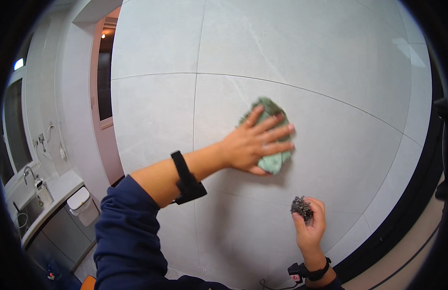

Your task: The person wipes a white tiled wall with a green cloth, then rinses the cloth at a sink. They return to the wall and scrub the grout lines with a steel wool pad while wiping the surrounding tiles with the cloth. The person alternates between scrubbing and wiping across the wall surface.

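My left hand lies spread over a green cloth, pressing it against a large pale grey tiled wall. The cloth shows above and below the fingers. Lower right, my right hand pinches a dark metal scouring pad between thumb and fingers, in front of the same wall. Each wrist wears a black strap with a small device.
At the left are a counter with a sink and faucet, and a white lidded bin hung on the cabinet front. A doorway opening stands beside the tiles. A black edge curves along the right, with a cable past it.
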Available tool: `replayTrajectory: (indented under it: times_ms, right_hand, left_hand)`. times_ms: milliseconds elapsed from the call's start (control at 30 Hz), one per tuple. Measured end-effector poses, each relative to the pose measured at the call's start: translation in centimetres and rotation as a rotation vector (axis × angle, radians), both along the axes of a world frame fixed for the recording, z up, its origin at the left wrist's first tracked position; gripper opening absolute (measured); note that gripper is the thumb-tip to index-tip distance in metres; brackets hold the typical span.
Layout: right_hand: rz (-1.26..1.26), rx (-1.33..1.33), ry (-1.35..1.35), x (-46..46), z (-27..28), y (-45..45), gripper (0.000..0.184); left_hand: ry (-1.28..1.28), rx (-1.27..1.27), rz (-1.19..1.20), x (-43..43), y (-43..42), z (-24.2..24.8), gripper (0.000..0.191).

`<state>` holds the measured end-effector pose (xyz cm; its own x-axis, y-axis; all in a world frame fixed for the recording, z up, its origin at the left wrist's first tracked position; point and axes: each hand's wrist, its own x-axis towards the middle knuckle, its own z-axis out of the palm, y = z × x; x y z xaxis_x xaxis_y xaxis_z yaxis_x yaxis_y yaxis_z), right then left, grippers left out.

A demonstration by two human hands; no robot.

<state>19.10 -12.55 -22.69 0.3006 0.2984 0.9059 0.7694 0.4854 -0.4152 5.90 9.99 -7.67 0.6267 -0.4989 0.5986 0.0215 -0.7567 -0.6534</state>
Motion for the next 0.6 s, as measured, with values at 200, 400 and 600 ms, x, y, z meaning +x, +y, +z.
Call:
replayTrajectory:
  times_ms: [200, 400, 600]
  right_hand:
    - [-0.009, -0.002, -0.096, -3.2, 2.2, 0.5, 0.038]
    - [-0.012, 0.024, -0.060, -2.7, 1.1, 1.0, 0.037]
    - [-0.048, -0.006, -0.021, -2.8, 0.5, 0.4, 0.037]
  left_hand:
    - [-0.043, 0.021, -0.086, 0.0, 0.5, 3.9, 0.076]
    - [-0.468, -0.071, 0.083, -1.9, 3.6, 13.2, 0.083]
    - [-0.506, -0.102, 0.080, -1.3, 4.2, 13.7, 0.081]
